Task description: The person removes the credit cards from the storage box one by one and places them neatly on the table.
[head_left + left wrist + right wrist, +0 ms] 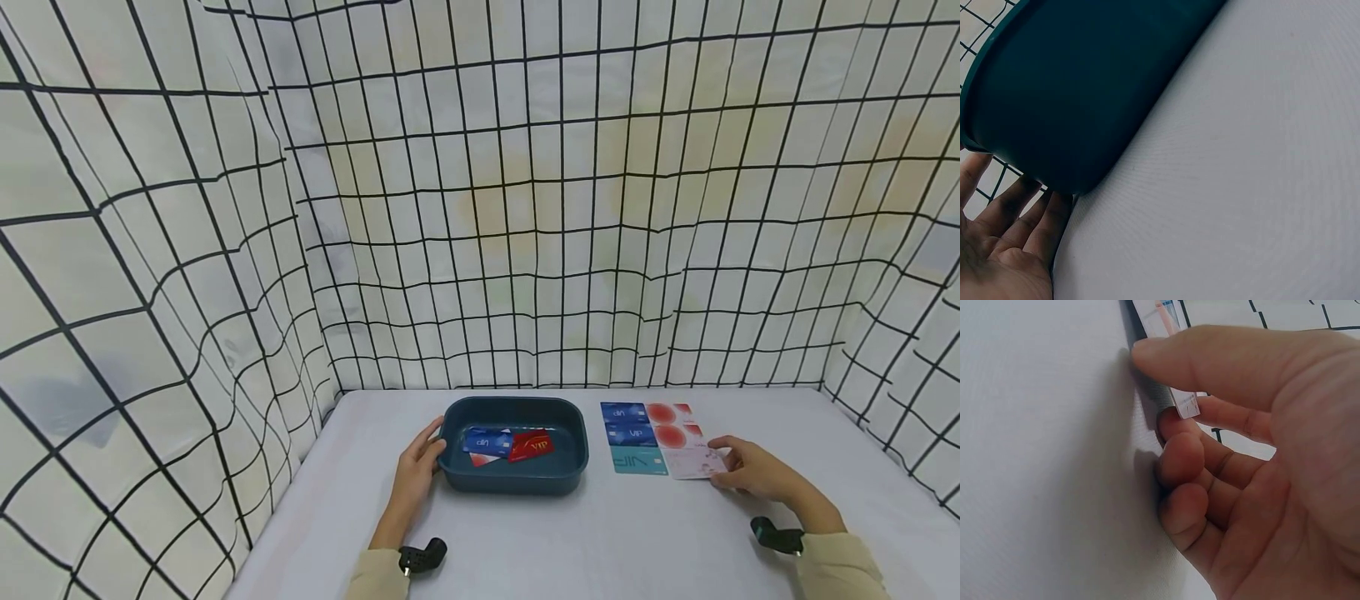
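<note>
My left hand (420,460) rests against the left end of a dark teal plastic bin (517,483), its fingers at the outer wall and rim. In the left wrist view, the fingers (1047,231) reach up to the bin's rounded corner. Inside the bin lie a blue card (487,442), a red VIP card (531,446) and part of a red-and-white card (482,459). At the right, my right hand (757,471) pinches the right edge of a pale pink card (693,463). In the right wrist view, that card's corner (1188,406) shows between thumb and fingers.
Beside the pink card lies a teal card (639,460). Behind them are two blue cards (624,412) and two white cards with red circles (670,436), laid edge to edge. A white cloth covers the table (600,542); black netting over white sheeting (525,250) rises behind and at the sides.
</note>
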`<state>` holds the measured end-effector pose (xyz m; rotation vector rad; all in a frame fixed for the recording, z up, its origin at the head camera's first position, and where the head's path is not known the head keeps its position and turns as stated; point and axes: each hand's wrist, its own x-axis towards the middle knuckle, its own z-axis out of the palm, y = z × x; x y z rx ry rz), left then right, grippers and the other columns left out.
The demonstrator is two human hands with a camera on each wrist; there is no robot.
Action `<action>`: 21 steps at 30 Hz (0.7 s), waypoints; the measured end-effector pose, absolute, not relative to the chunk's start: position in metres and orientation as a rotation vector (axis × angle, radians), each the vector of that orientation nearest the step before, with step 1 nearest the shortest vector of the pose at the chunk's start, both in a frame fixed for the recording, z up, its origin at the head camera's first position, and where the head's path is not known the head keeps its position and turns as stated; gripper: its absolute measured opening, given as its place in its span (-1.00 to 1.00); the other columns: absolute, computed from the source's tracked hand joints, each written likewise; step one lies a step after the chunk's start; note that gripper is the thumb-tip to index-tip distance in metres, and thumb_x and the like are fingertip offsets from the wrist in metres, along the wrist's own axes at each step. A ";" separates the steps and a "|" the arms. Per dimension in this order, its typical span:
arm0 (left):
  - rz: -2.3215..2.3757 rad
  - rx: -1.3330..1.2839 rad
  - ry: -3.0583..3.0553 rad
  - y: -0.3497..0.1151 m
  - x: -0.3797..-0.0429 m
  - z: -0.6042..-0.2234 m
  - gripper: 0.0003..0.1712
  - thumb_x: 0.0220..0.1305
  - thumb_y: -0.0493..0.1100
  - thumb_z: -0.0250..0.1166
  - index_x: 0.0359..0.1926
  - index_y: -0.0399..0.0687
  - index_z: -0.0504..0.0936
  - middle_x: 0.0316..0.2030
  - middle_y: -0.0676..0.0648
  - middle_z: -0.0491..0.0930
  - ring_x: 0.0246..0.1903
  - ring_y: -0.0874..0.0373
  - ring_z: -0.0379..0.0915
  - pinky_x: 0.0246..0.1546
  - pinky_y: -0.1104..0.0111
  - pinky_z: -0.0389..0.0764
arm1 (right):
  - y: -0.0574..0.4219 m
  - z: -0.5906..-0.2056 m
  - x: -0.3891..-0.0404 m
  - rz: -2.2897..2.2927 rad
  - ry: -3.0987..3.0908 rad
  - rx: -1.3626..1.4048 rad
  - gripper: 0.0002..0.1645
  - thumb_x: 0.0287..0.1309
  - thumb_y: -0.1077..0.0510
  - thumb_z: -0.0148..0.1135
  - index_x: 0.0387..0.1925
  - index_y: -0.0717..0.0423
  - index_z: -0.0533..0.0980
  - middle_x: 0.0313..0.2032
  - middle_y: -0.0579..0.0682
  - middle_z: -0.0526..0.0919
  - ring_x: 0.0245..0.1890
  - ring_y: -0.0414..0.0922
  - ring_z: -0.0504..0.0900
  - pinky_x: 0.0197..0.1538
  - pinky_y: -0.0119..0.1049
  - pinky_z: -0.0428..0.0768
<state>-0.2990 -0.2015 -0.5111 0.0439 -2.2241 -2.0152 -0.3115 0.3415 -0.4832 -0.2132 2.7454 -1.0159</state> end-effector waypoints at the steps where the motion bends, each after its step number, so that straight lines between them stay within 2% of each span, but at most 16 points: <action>1: -2.012 0.041 -2.227 -0.201 -0.299 -0.511 -0.45 0.57 -0.05 0.11 0.50 0.17 0.37 0.43 -0.24 0.41 0.38 -0.12 0.40 0.24 0.23 0.58 | 0.341 -0.483 -0.312 -1.010 2.750 -0.223 -0.19 0.19 0.11 0.44 0.33 0.40 0.31 -0.33 0.03 0.46 -0.35 -0.08 0.43 -0.36 -0.33 0.41; 6: -2.009 0.031 -2.233 -0.201 -0.298 -0.510 -0.45 0.57 -0.04 0.09 0.51 0.17 0.35 0.44 -0.24 0.40 0.40 -0.13 0.39 0.28 0.15 0.55 | 0.340 -0.483 -0.312 -1.007 2.759 -0.221 -0.21 0.20 0.11 0.43 0.33 0.39 0.32 -0.31 0.03 0.46 -0.34 -0.09 0.43 -0.37 -0.33 0.40; 21: -1.986 0.046 -2.242 -0.201 -0.298 -0.510 -0.46 0.57 -0.04 0.10 0.50 0.18 0.37 0.42 -0.24 0.43 0.39 -0.13 0.40 0.29 0.11 0.54 | 0.337 -0.482 -0.311 -0.973 2.789 -0.212 -0.24 0.18 0.14 0.44 0.30 0.39 0.34 -0.29 0.04 0.47 -0.33 -0.08 0.44 -0.34 -0.30 0.45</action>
